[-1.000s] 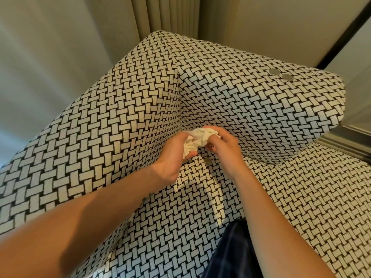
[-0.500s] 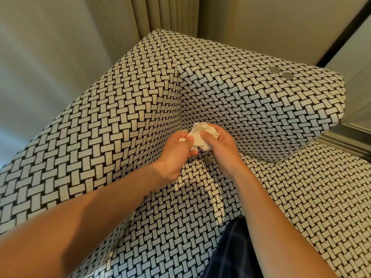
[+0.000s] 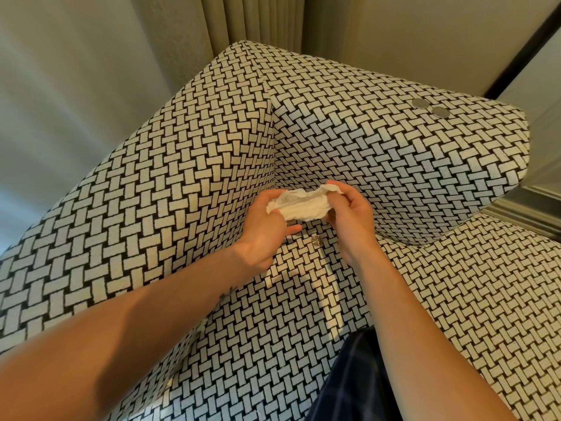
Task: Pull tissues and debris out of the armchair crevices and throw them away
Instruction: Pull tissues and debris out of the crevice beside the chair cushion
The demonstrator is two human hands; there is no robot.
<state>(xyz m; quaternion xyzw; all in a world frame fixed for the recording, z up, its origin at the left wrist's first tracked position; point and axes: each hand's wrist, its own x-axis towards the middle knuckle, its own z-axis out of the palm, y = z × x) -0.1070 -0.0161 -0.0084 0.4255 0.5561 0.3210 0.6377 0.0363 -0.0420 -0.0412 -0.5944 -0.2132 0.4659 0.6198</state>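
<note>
Curtained living room, woven-pattern armchair (image 3: 364, 141)

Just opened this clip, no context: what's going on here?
A person is holding a crumpled white tissue in both hands over the inner corner of a woven-pattern armchair. The left hand grips one end and the right hand pinches the other. A small shiny scrap lies on the seat just below. Two round silvery discs sit on the upholstered top at right. No bin is in view, and the tissue has not been thrown away yet.

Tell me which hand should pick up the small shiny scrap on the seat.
Left, probably. The left hand has one free digit pointing toward the scrap; the right hand has its fingers curled into the tissue.
</note>
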